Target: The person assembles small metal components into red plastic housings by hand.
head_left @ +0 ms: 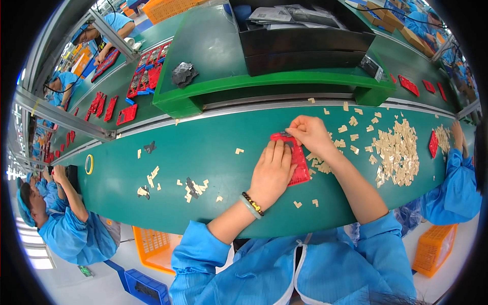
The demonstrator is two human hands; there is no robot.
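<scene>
A red plastic tray (301, 172) with small moulded recesses lies on the green tabletop in front of me. Across its left side rests my left hand (272, 170), fingers together on top and thumb on its face, holding it down. My right hand (310, 134) is at the tray's far end, thumb and fingertips pinched together; what they hold is too small to make out. Some dark material shows in the tray between both hands. Small beige L-shaped pieces (325, 165) lie partly behind my right wrist, and a large heap of beige pieces (399, 152) spreads farther right.
A green raised shelf (203, 94) with a black box (305, 48) stands beyond the table. Dark scraps (192, 188) with beige pieces and a yellow tape roll (89, 164) lie left. Another red tray (433, 144) is far right. Co-workers sit at both sides.
</scene>
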